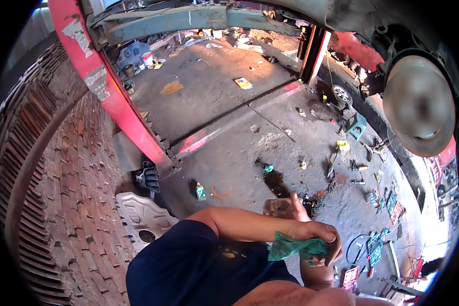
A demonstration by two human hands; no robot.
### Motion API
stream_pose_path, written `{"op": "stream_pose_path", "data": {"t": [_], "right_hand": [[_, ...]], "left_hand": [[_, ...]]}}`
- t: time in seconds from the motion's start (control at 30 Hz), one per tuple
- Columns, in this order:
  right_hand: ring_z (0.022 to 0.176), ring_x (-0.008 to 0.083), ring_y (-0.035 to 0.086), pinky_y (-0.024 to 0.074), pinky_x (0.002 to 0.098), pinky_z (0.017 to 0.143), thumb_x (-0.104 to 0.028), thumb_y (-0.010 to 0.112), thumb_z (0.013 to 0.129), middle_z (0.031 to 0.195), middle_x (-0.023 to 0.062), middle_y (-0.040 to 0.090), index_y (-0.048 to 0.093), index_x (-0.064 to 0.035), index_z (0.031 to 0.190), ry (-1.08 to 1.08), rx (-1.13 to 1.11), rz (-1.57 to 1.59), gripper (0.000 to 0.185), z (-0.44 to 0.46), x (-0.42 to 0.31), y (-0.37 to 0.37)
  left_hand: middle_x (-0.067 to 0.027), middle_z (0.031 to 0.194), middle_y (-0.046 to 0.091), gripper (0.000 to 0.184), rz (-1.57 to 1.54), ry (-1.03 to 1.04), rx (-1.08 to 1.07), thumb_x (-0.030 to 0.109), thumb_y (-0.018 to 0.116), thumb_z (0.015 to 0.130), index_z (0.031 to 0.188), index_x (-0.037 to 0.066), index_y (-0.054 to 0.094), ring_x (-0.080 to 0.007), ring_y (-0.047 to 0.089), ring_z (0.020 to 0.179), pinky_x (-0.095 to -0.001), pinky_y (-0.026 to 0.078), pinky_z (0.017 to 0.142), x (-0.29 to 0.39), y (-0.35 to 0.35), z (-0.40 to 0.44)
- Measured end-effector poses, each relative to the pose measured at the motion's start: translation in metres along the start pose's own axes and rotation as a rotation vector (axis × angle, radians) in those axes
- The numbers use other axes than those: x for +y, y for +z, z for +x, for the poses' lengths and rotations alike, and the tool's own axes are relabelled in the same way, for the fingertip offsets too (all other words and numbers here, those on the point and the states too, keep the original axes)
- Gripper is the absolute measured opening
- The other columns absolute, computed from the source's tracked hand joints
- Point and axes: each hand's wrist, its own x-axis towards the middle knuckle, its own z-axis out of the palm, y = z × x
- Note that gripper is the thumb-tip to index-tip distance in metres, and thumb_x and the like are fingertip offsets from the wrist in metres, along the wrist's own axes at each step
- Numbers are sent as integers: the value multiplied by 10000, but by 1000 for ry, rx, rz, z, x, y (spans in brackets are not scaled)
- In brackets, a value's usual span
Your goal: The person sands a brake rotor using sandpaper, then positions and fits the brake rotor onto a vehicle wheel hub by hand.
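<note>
My left hand is closed around a crumpled green cloth, at the end of a forearm that reaches across from the left. The cloth lies against my right forearm. Beyond it, my right hand is held out with nothing visible in it, one finger pointing up and the others partly hidden. Dark smudges mark its skin.
Red lift posts rise at left and back. A rusty brake disc hangs upper right. Floor items include a green bottle, a green stool, a wheel, a green tool case and a moulded cover.
</note>
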Motion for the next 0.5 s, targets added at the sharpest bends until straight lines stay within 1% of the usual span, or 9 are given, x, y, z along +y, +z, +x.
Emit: {"op": "stream_pose_path", "data": {"t": [0.07, 0.13, 0.2, 0.23, 0.27, 0.3, 0.33, 0.43, 0.5], "right_hand": [[919, 221, 572, 454, 357, 755, -763, 405, 1050, 1014, 137, 621, 642, 17, 1032, -18, -11, 13, 816, 1, 6, -6], [884, 219, 566, 448, 354, 720, -801, 388, 1045, 971, 136, 616, 646, 15, 988, -59, -2, 33, 858, -4, 16, -6], [829, 209, 541, 417, 349, 691, -848, 363, 1023, 947, 142, 611, 622, 15, 914, -179, 47, 49, 907, -8, 35, 1], [835, 222, 570, 451, 367, 725, -837, 364, 1032, 941, 120, 614, 630, 18, 934, -253, 77, -32, 901, 2, 45, 18], [843, 236, 598, 474, 369, 757, -817, 372, 1044, 950, 110, 631, 645, 21, 960, -202, 119, -74, 885, 0, 36, 27], [852, 250, 627, 497, 372, 788, -796, 380, 1056, 959, 100, 649, 659, 24, 986, -149, 158, -115, 869, -3, 26, 35], [860, 263, 655, 521, 374, 820, -775, 388, 1069, 968, 90, 666, 674, 27, 1013, -95, 195, -153, 854, -5, 15, 43], [792, 277, 681, 559, 371, 778, -772, 388, 1070, 957, 121, 695, 687, 17, 1123, -87, 322, -134, 845, -50, 25, 34], [747, 285, 698, 585, 368, 751, -770, 388, 1072, 949, 142, 715, 696, 10, 1196, -61, 547, 65, 848, -95, 45, 27]], "left_hand": [[-154, 766, 655, 657, 36, -82, -10, 466, 515, 1082, 958, -130, 762, -199, 623, 590, -299, 513, 537, 8, 5, -7], [-150, 769, 662, 662, -48, -53, -17, 482, 560, 1064, 931, -134, 765, -178, 629, 651, -290, 487, 552, 9, 7, -9], [-162, 779, 678, 665, -104, -92, 0, 464, 542, 1078, 948, -149, 764, -199, 639, 674, -290, 489, 562, 6, 12, -6], [-158, 820, 673, 716, -110, -102, -79, 529, 523, 1083, 975, -139, 758, -186, 651, 665, -304, 524, 575, -6, 4, -3], [-158, 820, 673, 716, -170, -156, -114, 529, 523, 1083, 975, -139, 758, -186, 651, 665, -304, 524, 575, -17, 2, -5], [-171, 846, 679, 759, -184, -81, -93, 573, 531, 1069, 990, -148, 752, -188, 660, 689, -305, 524, 578, -27, 3, -9], [-229, 918, 665, 885, -258, 16, -207, 678, 520, 1025, 1081, -188, 696, -209, 660, 717, -293, 536, 587, -39, -1, -4], [-401, 1137, 611, 1343, -651, 188, -641, 961, 483, 895, 1304, -317, 535, -286, 653, 820, -269, 579, 632, -90, -32, 14], [-380, 1156, 617, 1273, -508, -328, -385, 922, 519, 906, 1252, -302, 572, -289, 653, 890, -289, 577, 678, -79, -67, -44]]}}
